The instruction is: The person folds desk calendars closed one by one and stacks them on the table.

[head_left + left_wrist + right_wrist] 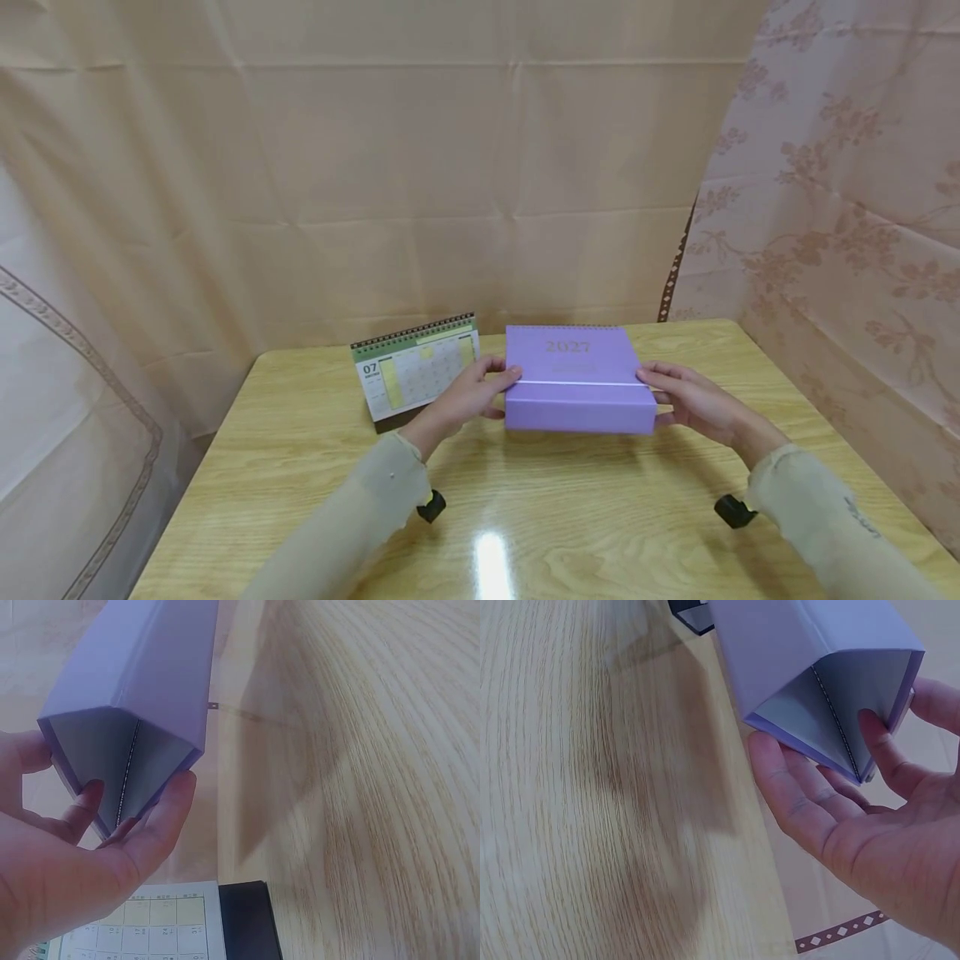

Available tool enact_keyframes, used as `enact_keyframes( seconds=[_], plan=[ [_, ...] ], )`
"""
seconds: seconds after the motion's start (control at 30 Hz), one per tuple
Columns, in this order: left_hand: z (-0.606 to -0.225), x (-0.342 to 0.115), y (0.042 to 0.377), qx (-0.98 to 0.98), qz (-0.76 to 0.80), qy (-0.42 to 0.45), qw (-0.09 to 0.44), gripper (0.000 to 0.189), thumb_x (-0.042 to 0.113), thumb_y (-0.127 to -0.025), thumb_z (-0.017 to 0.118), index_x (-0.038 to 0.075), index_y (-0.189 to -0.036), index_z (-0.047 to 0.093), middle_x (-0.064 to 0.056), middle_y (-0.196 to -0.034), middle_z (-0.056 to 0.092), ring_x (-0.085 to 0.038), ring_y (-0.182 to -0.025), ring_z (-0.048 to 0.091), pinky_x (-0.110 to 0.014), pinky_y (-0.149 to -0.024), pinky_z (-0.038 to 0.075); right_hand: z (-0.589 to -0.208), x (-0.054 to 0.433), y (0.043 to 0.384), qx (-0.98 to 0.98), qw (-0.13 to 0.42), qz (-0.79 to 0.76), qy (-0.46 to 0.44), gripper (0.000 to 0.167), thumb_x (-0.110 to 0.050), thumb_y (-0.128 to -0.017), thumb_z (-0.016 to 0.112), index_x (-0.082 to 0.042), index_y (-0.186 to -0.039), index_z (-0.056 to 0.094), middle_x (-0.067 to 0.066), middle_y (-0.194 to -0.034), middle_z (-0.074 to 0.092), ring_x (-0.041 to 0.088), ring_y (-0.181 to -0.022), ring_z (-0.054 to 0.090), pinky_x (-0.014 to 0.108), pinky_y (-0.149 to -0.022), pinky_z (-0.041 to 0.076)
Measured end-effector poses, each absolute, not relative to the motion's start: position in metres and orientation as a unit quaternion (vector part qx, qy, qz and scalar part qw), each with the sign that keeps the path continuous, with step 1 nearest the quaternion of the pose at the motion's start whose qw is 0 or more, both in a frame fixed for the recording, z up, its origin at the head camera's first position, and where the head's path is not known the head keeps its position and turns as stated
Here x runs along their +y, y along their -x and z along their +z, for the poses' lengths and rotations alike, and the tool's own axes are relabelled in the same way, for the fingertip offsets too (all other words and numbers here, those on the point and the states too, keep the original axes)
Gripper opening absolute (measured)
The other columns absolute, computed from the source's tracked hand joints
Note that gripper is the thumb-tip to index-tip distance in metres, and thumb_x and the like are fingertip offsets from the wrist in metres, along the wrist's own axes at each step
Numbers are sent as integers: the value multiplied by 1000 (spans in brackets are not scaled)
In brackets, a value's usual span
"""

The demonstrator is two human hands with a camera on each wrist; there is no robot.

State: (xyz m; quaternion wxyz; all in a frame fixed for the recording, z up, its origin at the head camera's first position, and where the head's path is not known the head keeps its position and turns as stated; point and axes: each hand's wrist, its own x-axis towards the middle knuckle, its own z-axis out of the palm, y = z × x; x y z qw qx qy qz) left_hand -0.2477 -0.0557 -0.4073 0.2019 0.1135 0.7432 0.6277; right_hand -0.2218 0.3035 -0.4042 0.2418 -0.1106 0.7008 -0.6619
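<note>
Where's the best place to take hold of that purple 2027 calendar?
Probably both open ends, coming from left and right together, as the left hand and right hand do. The purple calendar forms a hollow, three-sided stand, so fingers can reach inside and pinch its flat panels there.

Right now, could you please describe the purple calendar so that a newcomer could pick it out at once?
Look toward the far edge of the wooden table, where the left hand and right hand hold a purple calendar between them. It bears 2027 in gold, whereas the neighbouring green-topped calendar shows a date grid.
</note>
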Motion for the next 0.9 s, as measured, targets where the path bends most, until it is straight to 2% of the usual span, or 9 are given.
enact_keyframes(
  seconds=[0.13,0.37,0.5,0.6,0.9],
  plan=[
    [-406,-56,249,742,629,-111,205,52,43,-103,59,3,-135,50,-13,-132,56,-32,-125,57,-46,-84,59,-403,303,222,697,241,-668,104,46,-27,-111,43,4,-144,33,5,-120,67,23,-107,67,49,-87,55],
    [-403,-55,247,742,630,-112,201,53,44,-103,58,4,-136,50,-13,-136,54,-32,-126,56,-46,-85,58,-403,302,222,693,235,-676,93,51,-28,-111,43,2,-149,25,3,-123,65,22,-107,67,49,-86,55],
    [-403,-54,247,744,629,-110,196,50,43,-103,58,5,-135,51,-12,-136,53,-32,-126,56,-46,-86,58,-402,302,222,688,232,-681,95,63,-27,-111,42,-1,-159,10,-2,-127,64,21,-111,66,50,-88,55],
    [-403,-52,247,745,630,-107,192,51,43,-103,58,5,-136,51,-13,-136,53,-32,-125,57,-47,-88,57,-403,303,222,684,230,-685,97,69,-26,-111,42,-4,-161,0,-5,-128,64,20,-113,66,50,-89,54],
    [-405,-51,248,739,638,-105,190,61,46,-103,57,8,-148,43,-14,-144,49,-32,-123,57,-48,-90,56,-402,301,227,682,228,-689,94,73,-25,-110,44,-5,-162,-2,-4,-131,62,20,-115,64,50,-92,53]
  ],
)
